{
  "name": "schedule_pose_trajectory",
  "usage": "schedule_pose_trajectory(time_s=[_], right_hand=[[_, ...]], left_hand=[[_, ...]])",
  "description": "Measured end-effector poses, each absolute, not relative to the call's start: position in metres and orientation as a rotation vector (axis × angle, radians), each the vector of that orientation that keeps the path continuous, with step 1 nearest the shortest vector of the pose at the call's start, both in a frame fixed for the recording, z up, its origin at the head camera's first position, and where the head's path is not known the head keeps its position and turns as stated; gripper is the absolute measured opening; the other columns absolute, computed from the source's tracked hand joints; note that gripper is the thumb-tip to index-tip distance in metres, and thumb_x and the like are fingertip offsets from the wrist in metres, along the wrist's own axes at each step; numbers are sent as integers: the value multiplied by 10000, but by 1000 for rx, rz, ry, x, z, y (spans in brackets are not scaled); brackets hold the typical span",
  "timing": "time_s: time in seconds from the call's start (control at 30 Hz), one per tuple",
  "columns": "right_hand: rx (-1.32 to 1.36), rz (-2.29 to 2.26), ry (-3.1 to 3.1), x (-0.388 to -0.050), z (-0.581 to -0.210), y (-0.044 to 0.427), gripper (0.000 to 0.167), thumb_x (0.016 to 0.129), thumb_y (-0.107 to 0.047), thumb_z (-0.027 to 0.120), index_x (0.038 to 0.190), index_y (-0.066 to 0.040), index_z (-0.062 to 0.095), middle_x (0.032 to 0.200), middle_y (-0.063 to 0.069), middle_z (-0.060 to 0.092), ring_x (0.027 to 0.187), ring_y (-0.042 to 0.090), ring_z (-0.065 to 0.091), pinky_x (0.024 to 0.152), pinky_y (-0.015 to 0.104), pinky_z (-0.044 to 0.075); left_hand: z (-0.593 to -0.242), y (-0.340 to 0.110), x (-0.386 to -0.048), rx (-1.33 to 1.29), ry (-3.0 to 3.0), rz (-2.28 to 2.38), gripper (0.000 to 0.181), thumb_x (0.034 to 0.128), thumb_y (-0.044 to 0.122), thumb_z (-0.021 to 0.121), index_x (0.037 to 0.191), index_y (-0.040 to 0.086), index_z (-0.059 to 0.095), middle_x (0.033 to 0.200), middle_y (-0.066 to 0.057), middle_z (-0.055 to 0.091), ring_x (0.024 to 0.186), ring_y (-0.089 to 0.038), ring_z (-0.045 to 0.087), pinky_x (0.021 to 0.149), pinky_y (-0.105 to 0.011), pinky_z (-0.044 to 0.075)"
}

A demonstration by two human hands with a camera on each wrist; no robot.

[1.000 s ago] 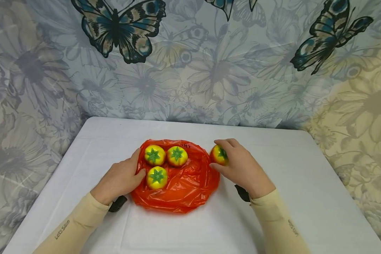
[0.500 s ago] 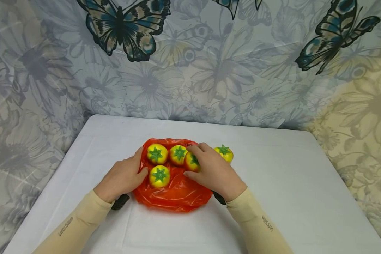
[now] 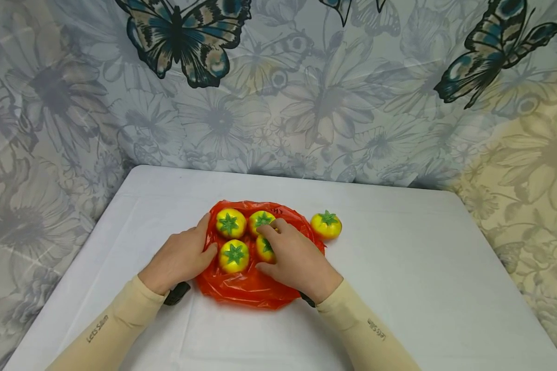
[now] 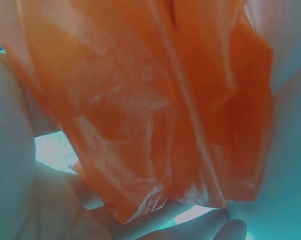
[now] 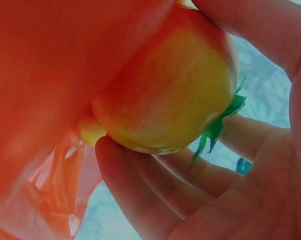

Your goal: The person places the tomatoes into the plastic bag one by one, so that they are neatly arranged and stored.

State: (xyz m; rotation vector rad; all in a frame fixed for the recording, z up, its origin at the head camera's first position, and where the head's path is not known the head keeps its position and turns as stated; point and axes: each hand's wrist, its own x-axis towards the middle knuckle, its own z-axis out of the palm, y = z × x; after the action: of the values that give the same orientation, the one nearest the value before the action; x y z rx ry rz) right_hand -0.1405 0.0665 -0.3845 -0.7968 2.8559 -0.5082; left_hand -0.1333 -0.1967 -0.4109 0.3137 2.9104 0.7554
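A red plastic bag (image 3: 260, 291) lies spread open on the table, with yellow-red toy tomatoes topped by green star-shaped leaves inside. My left hand (image 3: 176, 260) holds its left rim, thumb over the edge; in the left wrist view the bag (image 4: 140, 90) hangs between thumb and fingers. Over the bag's right part, my right hand (image 3: 300, 263) grips one tomato (image 3: 263, 249), partly hidden by the fingers. The right wrist view shows that tomato (image 5: 170, 90) between thumb and fingers. Around it in the bag are tomatoes at back left (image 3: 231, 223), front left (image 3: 233, 256) and back right (image 3: 261, 218).
Another tomato (image 3: 326, 225) stands on the white tabletop (image 3: 422, 288), just right of the bag's back rim. Behind the table rises a floral backdrop (image 3: 325, 103) with butterflies.
My right hand has carried a tomato from beyond the bag's right rim leftward into the bag. The tomato outside has come into view. My left hand keeps its hold on the rim.
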Motion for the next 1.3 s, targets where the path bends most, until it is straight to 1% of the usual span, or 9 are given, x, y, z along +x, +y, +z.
schedule_pose_trajectory(time_s=[0.23,0.47,0.6,0.87,1.0,1.13,1.3], right_hand=[[-841,-488,2879,-137,-388,62,693,885,-377,894,1483,-159,619,1341,54,624,1193,196,644,1000,385,619],[-875,-458,2872,-134,-389,59,694,890,-376,888,1487,-150,614,1349,63,618,1178,200,642,971,372,628],[-891,-450,2862,-132,-390,57,683,886,-373,893,1472,-148,622,1318,54,619,1127,185,638,950,356,630],[-907,-437,2843,-130,-392,54,661,888,-376,891,1449,-145,630,1254,53,608,1051,162,607,915,324,626],[-922,-434,2837,-129,-394,52,662,892,-374,888,1453,-138,629,1248,52,604,1029,154,603,903,311,625],[-932,-422,2818,-128,-396,50,670,895,-384,885,1461,-141,620,1252,52,600,1021,151,607,888,309,629],[-941,-405,2809,-127,-398,49,667,897,-393,883,1457,-144,619,1257,54,606,1019,153,616,895,312,629]], left_hand=[[-411,-197,-133,309,2917,754,739,1036,233,597,1661,-22,296,1327,-263,720,900,-279,737,820,-501,628],[-411,-197,-132,303,2916,751,748,1033,230,593,1664,-27,284,1272,-265,731,838,-258,715,782,-475,619],[-411,-197,-132,302,2913,754,756,1033,231,591,1667,-35,276,1272,-271,728,820,-250,708,767,-461,620],[-409,-196,-132,299,2913,730,745,1049,252,590,1658,-46,283,1323,-290,711,923,-327,751,847,-528,634],[-408,-197,-132,285,2894,740,721,1081,280,547,1671,-26,268,1365,-280,697,966,-353,758,878,-544,631],[-408,-197,-132,267,2877,760,703,1103,304,494,1687,-2,251,1387,-271,688,1012,-359,753,910,-556,622],[-409,-197,-132,272,2868,772,700,1103,308,494,1692,23,247,1386,-257,690,1030,-346,750,922,-558,620]])
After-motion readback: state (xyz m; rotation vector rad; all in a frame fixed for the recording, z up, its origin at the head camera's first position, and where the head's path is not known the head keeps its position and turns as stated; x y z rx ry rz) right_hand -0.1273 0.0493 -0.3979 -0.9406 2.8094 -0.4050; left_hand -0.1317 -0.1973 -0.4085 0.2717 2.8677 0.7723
